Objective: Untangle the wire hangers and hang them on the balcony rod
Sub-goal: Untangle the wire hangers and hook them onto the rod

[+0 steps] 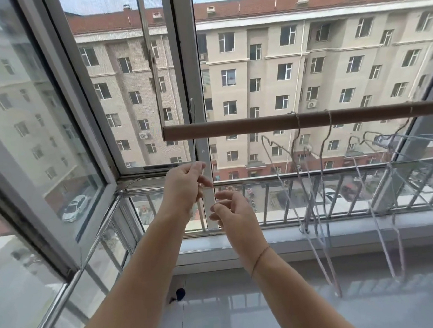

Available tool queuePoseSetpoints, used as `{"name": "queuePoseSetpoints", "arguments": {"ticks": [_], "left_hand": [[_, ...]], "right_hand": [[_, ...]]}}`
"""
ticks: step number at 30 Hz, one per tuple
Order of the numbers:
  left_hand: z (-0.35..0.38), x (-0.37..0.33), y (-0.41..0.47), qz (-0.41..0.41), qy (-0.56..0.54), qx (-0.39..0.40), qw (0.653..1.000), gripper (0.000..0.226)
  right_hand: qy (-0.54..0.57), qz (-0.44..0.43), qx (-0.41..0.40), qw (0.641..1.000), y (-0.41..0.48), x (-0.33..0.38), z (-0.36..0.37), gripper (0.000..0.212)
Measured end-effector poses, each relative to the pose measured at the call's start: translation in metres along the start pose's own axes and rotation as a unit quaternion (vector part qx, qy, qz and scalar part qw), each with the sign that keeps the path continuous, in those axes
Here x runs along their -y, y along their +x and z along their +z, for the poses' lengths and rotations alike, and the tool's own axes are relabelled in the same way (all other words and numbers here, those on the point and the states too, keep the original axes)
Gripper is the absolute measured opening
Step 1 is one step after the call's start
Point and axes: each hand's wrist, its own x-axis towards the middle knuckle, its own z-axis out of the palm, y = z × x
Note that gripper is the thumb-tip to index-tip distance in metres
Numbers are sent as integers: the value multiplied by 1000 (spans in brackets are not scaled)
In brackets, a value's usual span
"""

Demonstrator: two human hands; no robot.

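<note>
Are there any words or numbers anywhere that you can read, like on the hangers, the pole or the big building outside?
None can be read.
The brown rod: no print shows.
The wire hangers on it: bare wire, no labels.
The wire hanger pinched in the left hand: no tag.
The building across the street: no sign or number visible.
The white car below: too small and blurred to show a plate.

Glazed balcony, window frame (187, 65), railing (286, 177); beige apartment block (306, 71) outside, daylight.

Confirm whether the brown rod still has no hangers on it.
No. Several wire hangers already hang from the brown rod, right of the hands.
</note>
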Motion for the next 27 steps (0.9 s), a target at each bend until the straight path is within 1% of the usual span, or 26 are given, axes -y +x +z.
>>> {"name": "queuePoseSetpoints", "arguments": {"ticks": [2, 4, 7, 9, 11, 15, 17, 20, 22, 27], "left_hand": [[-2, 4, 2, -4, 14, 1, 1000, 23], [-6, 18, -1, -26, 40, 22, 999, 24], [-22, 53, -18, -74, 82, 89, 990, 24], [-40, 74, -30, -92, 108, 139, 980, 23], [-59, 89, -37, -87, 130, 170, 973, 23], [-91, 94, -48, -74, 132, 210, 966, 30], [-106, 89, -51, -60, 155, 238, 957, 29], [-127, 80, -52, -44, 182, 239, 953, 25], [-132, 73, -52, -34, 181, 236, 954, 23], [-126, 60, -51, -1, 187, 283, 941, 22]], "right_hand": [[3, -3, -1, 1000, 1, -2, 4, 18], [-4, -4, -8, 1000, 1, -4, 4, 18], [-46, -5, -31, 998, 2, -11, 0, 21], [-93, 0, -52, 994, 4, -19, -4, 26], [-147, 7, -53, 988, 5, -28, -9, 37], [-225, 4, -7, 974, 3, -42, -14, 52], [-280, -6, 35, 959, 2, -48, -15, 57], [-354, -16, 74, 932, -2, -59, -20, 61], [-365, -44, 64, 928, -6, -62, -27, 64], [-379, -141, 5, 915, -13, -44, -39, 74]]}}
